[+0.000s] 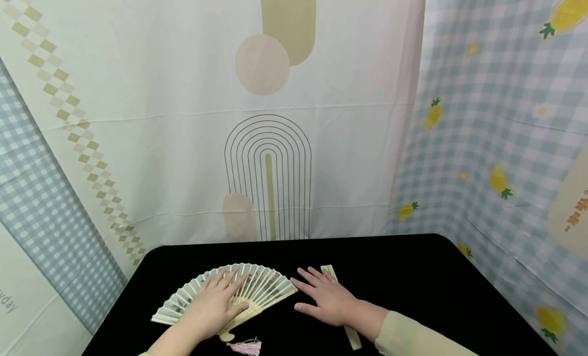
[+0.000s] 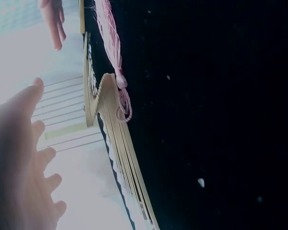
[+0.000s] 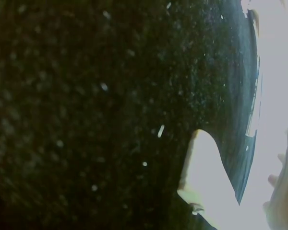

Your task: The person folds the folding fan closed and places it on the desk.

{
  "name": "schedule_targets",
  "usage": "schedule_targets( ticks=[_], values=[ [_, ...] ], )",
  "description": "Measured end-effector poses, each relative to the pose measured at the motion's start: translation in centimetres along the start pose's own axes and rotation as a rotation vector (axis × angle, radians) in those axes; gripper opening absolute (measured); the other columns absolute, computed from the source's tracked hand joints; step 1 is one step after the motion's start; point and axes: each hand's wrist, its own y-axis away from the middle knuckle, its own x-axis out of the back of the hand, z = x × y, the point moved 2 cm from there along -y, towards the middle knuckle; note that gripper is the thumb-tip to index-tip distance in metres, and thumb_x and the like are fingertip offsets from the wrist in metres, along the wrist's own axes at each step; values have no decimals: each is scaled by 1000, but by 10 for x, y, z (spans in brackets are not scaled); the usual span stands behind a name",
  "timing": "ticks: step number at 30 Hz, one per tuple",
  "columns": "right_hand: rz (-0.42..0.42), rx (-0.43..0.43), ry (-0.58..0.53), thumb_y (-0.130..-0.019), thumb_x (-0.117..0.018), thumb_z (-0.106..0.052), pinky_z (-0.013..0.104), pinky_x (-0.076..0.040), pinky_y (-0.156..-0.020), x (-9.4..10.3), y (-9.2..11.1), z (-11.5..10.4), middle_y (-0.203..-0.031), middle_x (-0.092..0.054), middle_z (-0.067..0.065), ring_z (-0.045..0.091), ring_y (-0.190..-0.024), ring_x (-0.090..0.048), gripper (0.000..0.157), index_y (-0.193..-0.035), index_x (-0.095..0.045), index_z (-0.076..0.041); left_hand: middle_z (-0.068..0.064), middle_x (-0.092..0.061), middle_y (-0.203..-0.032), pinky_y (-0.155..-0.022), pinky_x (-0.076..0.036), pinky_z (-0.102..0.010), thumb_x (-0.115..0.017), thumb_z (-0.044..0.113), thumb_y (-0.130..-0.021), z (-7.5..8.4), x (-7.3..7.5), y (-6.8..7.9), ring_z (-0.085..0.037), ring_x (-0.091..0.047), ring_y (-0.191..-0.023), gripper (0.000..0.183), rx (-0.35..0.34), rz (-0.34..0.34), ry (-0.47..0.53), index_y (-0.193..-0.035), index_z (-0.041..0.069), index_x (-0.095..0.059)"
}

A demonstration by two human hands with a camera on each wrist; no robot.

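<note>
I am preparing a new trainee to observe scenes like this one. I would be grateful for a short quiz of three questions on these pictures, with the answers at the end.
1. True or false: in the head view, the left hand is over the spread fan.
2. Multiple choice: what colour is the tassel?
a) green
b) pink
c) black
3. Short answer: which hand hides the middle part of the narrow pale strip in the head view?

Key:
1. True.
2. b) pink.
3. The right hand.
</note>
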Motion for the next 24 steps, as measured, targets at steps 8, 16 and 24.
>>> schedule_targets(
  ticks=[8, 16, 24],
  values=[
    [10, 8, 30, -98, -27, -70, 64, -20, -115, -1, -6, 4, -164, -20, 3, 31, -149, -19, 70, -157, -30, -31, -10, -32, -159, -116, -14, -65, -52, 60, -96, -6, 1, 2, -39, -24, -146, 69, 24, -14, -4, -153, 22, -41],
    [28, 13, 99, -97, -28, -71, 64, -19, -115, 1, -12, 3, -162, -26, 5, 33, -148, -23, 71, -155, -35, -30, -12, -32, -159, -115, -15, -67, -52, 61, -95, -17, 1, 9, -41, -22, -146, 72, 54, -38, 30, -152, 18, -43],
    [-14, -23, 134, -95, -25, -75, 60, -17, -118, 2, -18, 6, -163, -23, 2, 30, -149, -20, 75, -156, -31, -32, -13, -32, -159, -112, -14, -72, -50, 64, -95, -37, -1, 17, -45, -23, -145, 75, 111, -65, 41, -153, 19, -40]
  ],
)
